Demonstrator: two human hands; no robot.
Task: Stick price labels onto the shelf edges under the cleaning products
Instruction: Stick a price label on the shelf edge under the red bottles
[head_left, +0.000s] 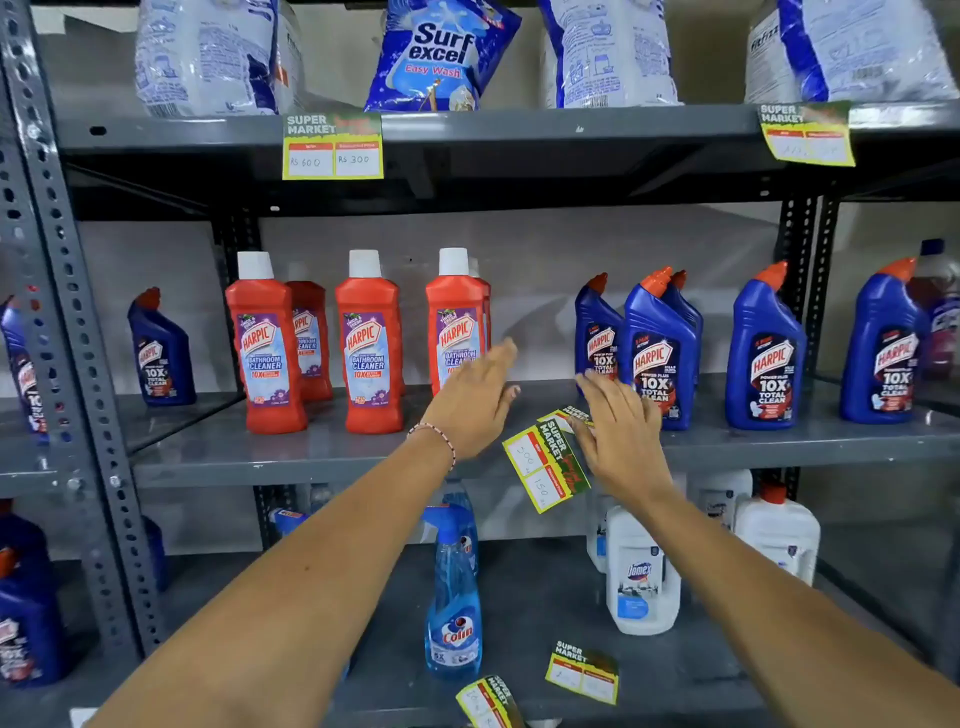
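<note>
My right hand (621, 439) grips a yellow-and-green price label (545, 467), turned sideways in front of the middle shelf edge (311, 462). A second label (569, 414) peeks out behind the fingers. My left hand (475, 402) is flat with fingers spread, holds nothing, and hovers over the shelf beside the rightmost red Harpic bottle (457, 332). Two more red Harpic bottles (369, 348) stand to the left, and blue Harpic bottles (660, 353) to the right. On the upper shelf edge, one label (332, 148) is stuck at the left and another (808, 135) at the right.
Detergent bags (441, 52) fill the top shelf. The bottom shelf holds a blue Colin spray bottle (454, 587), white Domex bottles (641, 571) and two loose price labels (582, 673). A perforated steel upright (67, 322) borders the left side.
</note>
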